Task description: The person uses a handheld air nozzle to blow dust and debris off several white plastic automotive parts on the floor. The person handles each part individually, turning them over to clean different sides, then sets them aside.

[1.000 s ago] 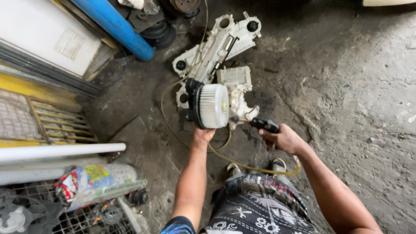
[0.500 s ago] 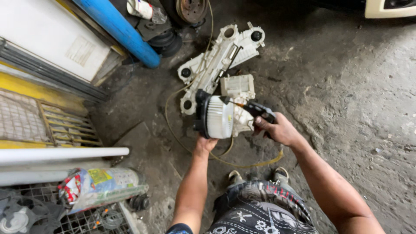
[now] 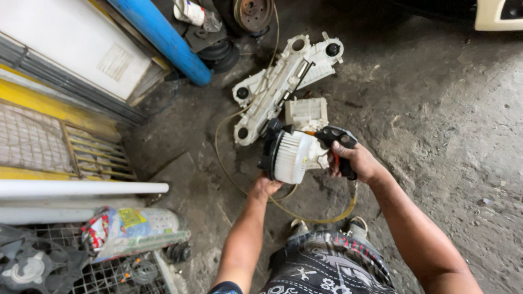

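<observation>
White ribbed plastic is what I am handling: a blower fan wheel (image 3: 291, 157) on its black motor base, held up over the oily concrete floor (image 3: 452, 141) just beyond my knees. Nearest me, my left hand (image 3: 265, 187) is under the near edge of the unit and closed on it from below; the fingers are hidden behind the wheel, so I cannot say just how they wrap. To its right, my right hand (image 3: 355, 161) is clenched around the grip of a black air blow gun (image 3: 336, 142), whose nozzle points left at the wheel's right face, very close or touching; I cannot tell which. A yellowish hose (image 3: 305, 216) loops from the gun down toward my feet and away to the left. I judge the blower fairly light but top-heavy at the motor end, stiff overall, with thin vanes that would crack if squeezed, and likely dusty and a bit slick; the black rim and motor body look like the safe places to take hold, not the cage. Farther off lies a white plastic housing (image 3: 283, 81), with a smaller white vented piece (image 3: 306, 112) just behind the fan. A blue pipe (image 3: 163, 41) leans at the far left.
</observation>
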